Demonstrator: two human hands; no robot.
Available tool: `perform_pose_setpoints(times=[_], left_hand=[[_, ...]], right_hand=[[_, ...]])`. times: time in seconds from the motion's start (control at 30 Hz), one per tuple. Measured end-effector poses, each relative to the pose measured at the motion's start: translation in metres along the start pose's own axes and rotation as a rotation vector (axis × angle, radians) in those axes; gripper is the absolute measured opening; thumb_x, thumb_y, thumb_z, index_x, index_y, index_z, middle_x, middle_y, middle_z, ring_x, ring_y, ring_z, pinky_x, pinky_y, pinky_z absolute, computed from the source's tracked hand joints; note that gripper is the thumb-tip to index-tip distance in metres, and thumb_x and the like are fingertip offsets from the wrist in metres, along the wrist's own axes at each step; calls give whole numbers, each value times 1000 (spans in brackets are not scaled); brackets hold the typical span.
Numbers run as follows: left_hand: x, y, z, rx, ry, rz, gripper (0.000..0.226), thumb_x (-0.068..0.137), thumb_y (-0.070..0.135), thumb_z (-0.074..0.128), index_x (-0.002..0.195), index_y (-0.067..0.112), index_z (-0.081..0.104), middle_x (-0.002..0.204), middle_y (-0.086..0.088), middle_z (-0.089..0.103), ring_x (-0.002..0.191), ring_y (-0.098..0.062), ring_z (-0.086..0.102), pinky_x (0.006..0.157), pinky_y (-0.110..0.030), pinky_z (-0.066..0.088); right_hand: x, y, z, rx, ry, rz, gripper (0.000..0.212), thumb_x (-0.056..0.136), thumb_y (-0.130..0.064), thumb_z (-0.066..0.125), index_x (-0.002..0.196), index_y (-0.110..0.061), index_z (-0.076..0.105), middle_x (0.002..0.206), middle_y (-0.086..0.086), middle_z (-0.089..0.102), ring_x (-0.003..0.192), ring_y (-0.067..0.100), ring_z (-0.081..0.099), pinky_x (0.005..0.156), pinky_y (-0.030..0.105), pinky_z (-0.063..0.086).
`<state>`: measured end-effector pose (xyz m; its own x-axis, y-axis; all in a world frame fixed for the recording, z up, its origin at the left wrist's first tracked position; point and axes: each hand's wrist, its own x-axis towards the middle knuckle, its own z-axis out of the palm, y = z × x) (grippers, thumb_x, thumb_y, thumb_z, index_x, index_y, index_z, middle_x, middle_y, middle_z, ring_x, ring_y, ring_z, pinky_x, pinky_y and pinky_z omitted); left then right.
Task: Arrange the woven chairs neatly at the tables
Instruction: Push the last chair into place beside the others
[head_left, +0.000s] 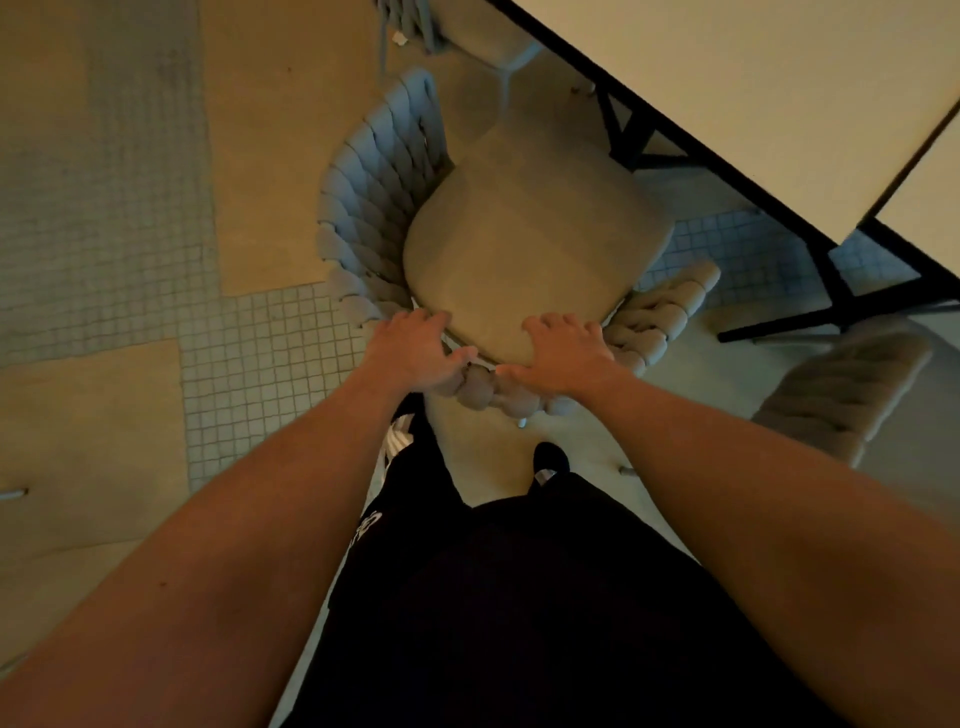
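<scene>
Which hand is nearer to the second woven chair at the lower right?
Right. The right hand grips the held chair's backrest on the side facing the second woven chair; the left hand grips the backrest's far side.

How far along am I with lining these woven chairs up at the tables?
Done: none visibly tucked in. In hand: both hands, left and right, hold the back of one woven chair, its seat short of the table. Left: push it in, then the chair at right.

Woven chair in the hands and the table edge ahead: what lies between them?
In the head view, only floor: a patch of small square tiles lies between the woven chair and the table, with the table's black frame standing there.
</scene>
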<state>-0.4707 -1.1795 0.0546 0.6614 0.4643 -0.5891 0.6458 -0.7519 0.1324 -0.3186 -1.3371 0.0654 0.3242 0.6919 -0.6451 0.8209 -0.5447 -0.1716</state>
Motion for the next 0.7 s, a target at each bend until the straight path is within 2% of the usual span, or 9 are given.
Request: perform_pose_setpoints(times=[0.2, 0.33, 0.53, 0.7], left_hand=[[49, -50, -25, 156, -41, 178, 80, 90, 77, 35, 145, 19, 43, 141, -11, 52, 130, -34, 46, 105, -52, 40], [74, -77, -41, 233, -115, 263, 82, 89, 79, 35, 150, 24, 39, 147, -7, 48, 135, -33, 40, 110, -53, 32], [87, -98, -40, 354, -182, 381, 83, 87, 81, 33, 148, 26, 41, 145, -5, 49, 135, -30, 40, 112, -54, 29], [98, -113, -23, 474, -283, 439, 101, 70, 97, 27, 148, 35, 40, 147, 1, 47, 137, -27, 39, 114, -57, 23]], right_hand=[[23, -40, 5, 143, 25, 189, 85, 89, -80, 43, 150, -20, 39, 153, 11, 43, 140, 35, 38, 112, 55, 31], [36, -69, 15, 216, 55, 291, 85, 89, -82, 42, 148, -20, 42, 150, 11, 46, 139, 34, 38, 112, 55, 30], [48, -104, 36, 316, 57, 413, 85, 87, -83, 42, 148, -24, 42, 149, 9, 48, 140, 33, 38, 113, 54, 28], [55, -119, 53, 349, 54, 443, 86, 88, -84, 39, 148, -22, 43, 147, 10, 51, 138, 34, 41, 112, 52, 30]])
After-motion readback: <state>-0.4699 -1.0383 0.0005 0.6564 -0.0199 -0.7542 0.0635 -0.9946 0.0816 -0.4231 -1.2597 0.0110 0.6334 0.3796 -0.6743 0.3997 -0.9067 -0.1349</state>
